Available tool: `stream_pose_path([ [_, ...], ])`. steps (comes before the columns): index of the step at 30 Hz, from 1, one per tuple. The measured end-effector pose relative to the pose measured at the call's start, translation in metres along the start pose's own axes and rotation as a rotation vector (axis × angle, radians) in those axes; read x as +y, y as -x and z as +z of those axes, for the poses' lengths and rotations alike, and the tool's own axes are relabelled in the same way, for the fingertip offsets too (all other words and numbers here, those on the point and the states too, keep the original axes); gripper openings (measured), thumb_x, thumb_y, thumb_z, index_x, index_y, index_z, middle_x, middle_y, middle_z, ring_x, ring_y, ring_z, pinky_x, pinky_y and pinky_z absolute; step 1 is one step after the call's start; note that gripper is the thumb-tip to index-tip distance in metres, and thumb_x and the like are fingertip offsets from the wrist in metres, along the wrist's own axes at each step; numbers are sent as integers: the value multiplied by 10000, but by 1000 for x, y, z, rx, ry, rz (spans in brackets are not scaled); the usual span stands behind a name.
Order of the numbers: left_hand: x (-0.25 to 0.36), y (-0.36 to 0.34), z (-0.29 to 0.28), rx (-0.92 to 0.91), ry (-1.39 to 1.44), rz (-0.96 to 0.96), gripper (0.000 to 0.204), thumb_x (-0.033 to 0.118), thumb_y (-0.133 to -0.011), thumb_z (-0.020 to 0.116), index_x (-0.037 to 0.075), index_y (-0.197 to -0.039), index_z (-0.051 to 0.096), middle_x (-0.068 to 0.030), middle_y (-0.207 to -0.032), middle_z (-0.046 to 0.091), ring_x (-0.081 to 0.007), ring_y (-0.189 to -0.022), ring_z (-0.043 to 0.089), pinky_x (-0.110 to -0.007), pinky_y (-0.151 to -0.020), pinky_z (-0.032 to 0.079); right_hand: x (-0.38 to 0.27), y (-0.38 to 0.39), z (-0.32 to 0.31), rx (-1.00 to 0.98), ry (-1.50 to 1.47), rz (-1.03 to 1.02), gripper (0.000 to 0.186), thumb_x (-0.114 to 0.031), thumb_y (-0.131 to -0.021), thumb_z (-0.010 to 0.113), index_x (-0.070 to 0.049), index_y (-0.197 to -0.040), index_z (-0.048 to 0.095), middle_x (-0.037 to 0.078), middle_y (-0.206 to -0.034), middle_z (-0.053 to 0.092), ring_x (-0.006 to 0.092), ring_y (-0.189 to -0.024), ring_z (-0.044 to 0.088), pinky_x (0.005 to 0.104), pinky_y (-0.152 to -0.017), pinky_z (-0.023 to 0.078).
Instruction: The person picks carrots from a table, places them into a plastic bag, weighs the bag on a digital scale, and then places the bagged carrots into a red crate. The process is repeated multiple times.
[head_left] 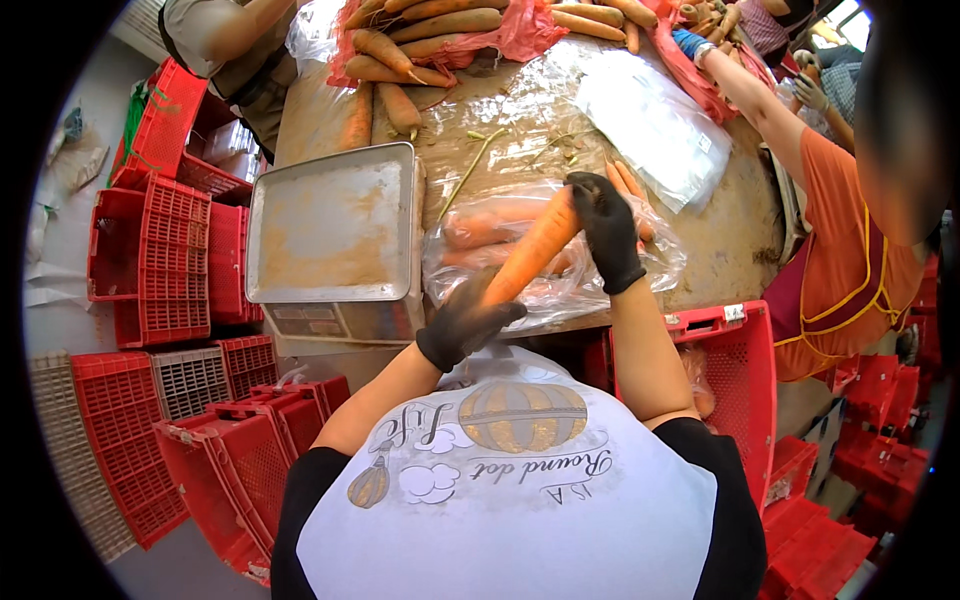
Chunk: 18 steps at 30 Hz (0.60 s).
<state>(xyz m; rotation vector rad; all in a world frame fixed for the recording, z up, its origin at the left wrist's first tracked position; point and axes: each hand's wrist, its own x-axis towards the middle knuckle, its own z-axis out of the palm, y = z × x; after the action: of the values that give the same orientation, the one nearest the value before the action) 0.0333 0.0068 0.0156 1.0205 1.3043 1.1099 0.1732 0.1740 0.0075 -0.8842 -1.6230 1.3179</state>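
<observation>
A large orange carrot (535, 247) is held at a slant between my two black-gloved hands. My left hand (470, 315) closes round its lower end, close to the table's front edge. At the upper end, my right hand (607, 222) grips the carrot with bent fingers. Under and behind it lies a clear plastic bag (450, 285) with several carrots inside. A few thin carrots (630, 185) lie just beyond my right hand. To the left of my left hand stands a weighing scale with a metal tray (335, 225), which bears only brown dirt.
Carrots (450, 28) in red net bags (525, 30) are heaped at the table's far side. Flat clear plastic bags (660, 125) lie right of centre. Red crates (175, 260) are stacked at left; another (735, 380) stands by my right elbow. People work at far left and right.
</observation>
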Motion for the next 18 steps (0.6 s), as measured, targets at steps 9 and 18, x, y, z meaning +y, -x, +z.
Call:
stream_pose_path([
  [9, 35, 15, -27, 27, 434, -331, 405, 321, -812, 606, 7, -1059, 541, -12, -589, 495, -67, -388, 412, -196, -347, 295, -9, -1, 6, -90, -80, -137, 253, -200, -904, 472, 7, -1000, 581, 53, -852, 618, 127, -747, 575, 239, -654, 457],
  [18, 8, 2, -59, 61, -261, 628, 434, 277, -889, 502, -32, -1185, 428, -31, -600, 510, -53, -384, 399, -193, -336, 302, -44, -8, 44, -316, -488, 335, 530, -230, -788, 642, -20, -1227, 434, 48, -965, 561, 96, -767, 547, 206, -534, 436],
])
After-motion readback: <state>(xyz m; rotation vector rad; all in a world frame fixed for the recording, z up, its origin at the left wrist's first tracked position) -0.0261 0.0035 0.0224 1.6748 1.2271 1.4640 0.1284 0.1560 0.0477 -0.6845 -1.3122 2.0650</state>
